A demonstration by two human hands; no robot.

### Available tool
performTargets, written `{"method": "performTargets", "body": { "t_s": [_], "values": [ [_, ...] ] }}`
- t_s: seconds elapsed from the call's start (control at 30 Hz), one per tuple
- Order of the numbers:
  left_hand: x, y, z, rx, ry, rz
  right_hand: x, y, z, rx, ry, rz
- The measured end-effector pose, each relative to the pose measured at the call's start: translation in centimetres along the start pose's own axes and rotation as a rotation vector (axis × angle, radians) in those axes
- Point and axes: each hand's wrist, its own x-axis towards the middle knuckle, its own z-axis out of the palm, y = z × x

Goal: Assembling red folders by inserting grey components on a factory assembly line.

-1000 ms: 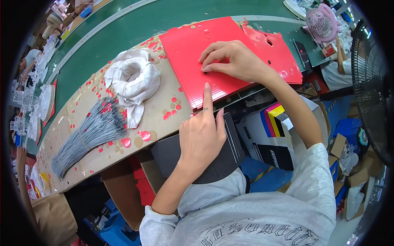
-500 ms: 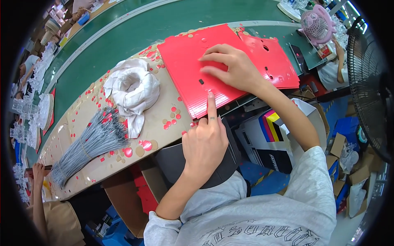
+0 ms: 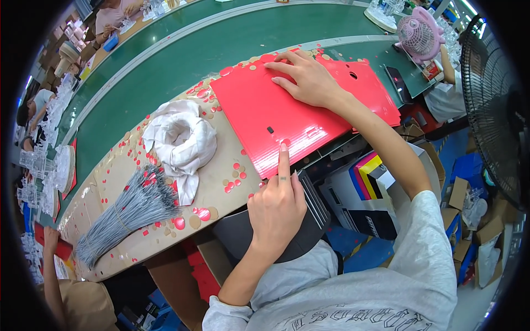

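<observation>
A stack of glossy red corrugated plastic sheets (image 3: 248,105) lies on the table in front of me. My left hand (image 3: 276,207) is at the near edge, its index finger stretched out and its tip on a round cut mark in the top sheet. The thumb stands apart while the other fingers curl in, with nothing visible in them. My right hand (image 3: 309,80) rests with spread fingers on the far part of the top sheet, fingertips near its far edge. A small dark slot (image 3: 270,130) shows in the sheet between the hands.
Left of the stack are a coiled white cloth (image 3: 185,138) and a bundle of grey wire ties (image 3: 130,215). Red and brown discs (image 3: 234,174) litter the table. A black fan (image 3: 494,110) and a pink fan (image 3: 420,34) stand right. A green conveyor (image 3: 182,58) runs behind; co-workers sit nearby.
My right hand has moved from above the middle of the top sheet to its far edge. My left index finger stays at the round mark. The whole view has shifted slightly.
</observation>
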Motion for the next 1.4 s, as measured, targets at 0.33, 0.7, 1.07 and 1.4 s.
{"method": "performTargets", "body": {
  "t_s": [0.33, 0.7, 1.07, 1.4],
  "values": [
    [-0.1, -0.3, 0.7, 0.01, 0.058, 0.018, 2.2, 0.7, 0.6, 0.096, -0.034, -0.066],
    [-0.2, 0.0, 1.5, 0.067, 0.075, 0.02, 5.4, 4.3, -0.5, 0.346, -0.181, 0.076],
    [-0.5, 0.4, 0.9, -0.096, 0.105, 0.03, 6.1, 1.8, -5.7, 0.177, 0.182, -0.038],
    [-1.2, 1.2, -1.1, -0.562, 0.163, 0.143, 5.6, 4.1, -13.0, 0.22, 0.381, -0.002]
  ]
}}
